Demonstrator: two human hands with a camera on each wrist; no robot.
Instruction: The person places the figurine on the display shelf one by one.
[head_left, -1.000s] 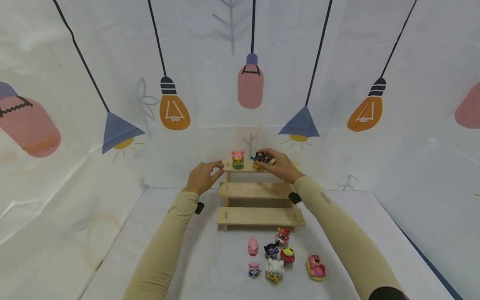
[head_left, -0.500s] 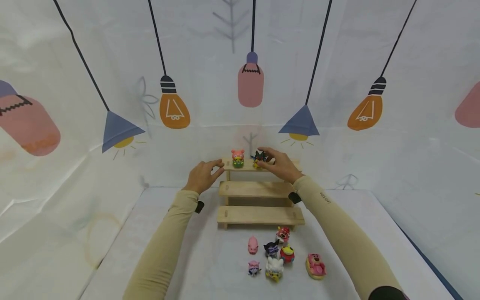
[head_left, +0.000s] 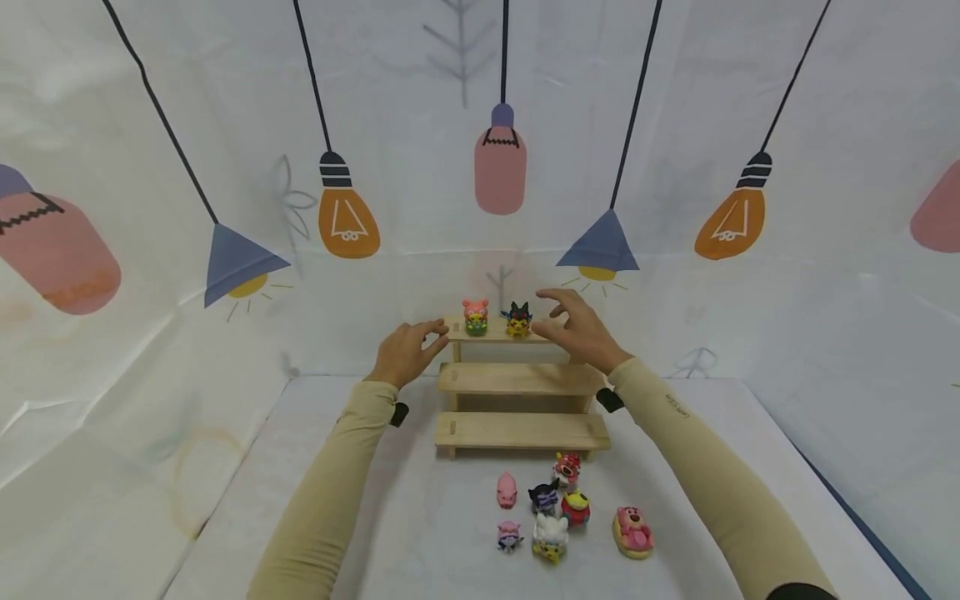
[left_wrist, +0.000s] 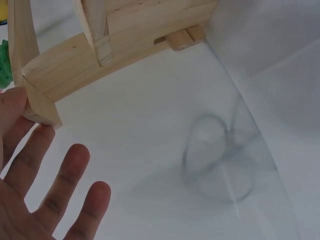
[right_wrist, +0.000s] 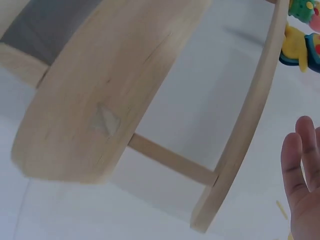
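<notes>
Right hand [head_left: 577, 329]: released black-eared figurine [head_left: 517, 319], fingers spread beside it (figurine now stands alone).
Left hand [head_left: 405, 352]: relaxed, touching top shelf [head_left: 495, 336] end.

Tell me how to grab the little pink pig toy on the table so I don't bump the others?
Pinch the pink pig across its round sides, with your hand coming down from above and from its left. It seems to lie lengthwise, with bare table on its left, while the black figure stands close on its right, so that side looks crowded.
</notes>
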